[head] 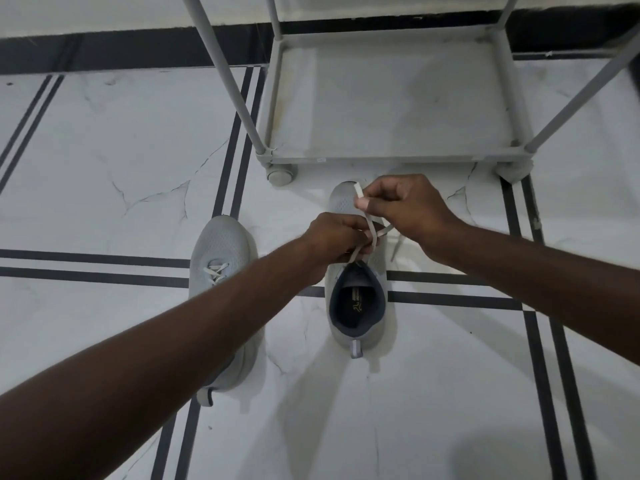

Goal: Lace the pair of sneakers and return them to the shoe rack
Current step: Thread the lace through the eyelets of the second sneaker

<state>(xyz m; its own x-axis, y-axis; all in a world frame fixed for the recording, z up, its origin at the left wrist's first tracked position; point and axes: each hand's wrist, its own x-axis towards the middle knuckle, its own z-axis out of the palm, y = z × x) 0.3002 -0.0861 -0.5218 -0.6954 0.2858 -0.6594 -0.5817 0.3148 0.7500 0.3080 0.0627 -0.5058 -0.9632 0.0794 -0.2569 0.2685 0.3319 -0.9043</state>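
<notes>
Two light grey sneakers stand on the floor, toes pointing away from me. The left sneaker (221, 244) has crossed laces showing, and my left forearm hides its heel half. Over the right sneaker (358, 317), with its dark lining open toward me, both hands work a pale lace (370, 230). My left hand (334, 242) pinches the lace low over the tongue. Higher up, my right hand (405, 206) holds the lace's upper part with its tip sticking out. Another strand hangs beside the shoe's right side. The grey shoe rack (384, 98) stands just beyond.
The rack's bottom shelf holds nothing and stands on round feet (278, 174). Its slanted poles (228, 81) rise at left and right. The floor is white marble tile (104, 168) with dark double stripes. A dark skirting runs along the back wall.
</notes>
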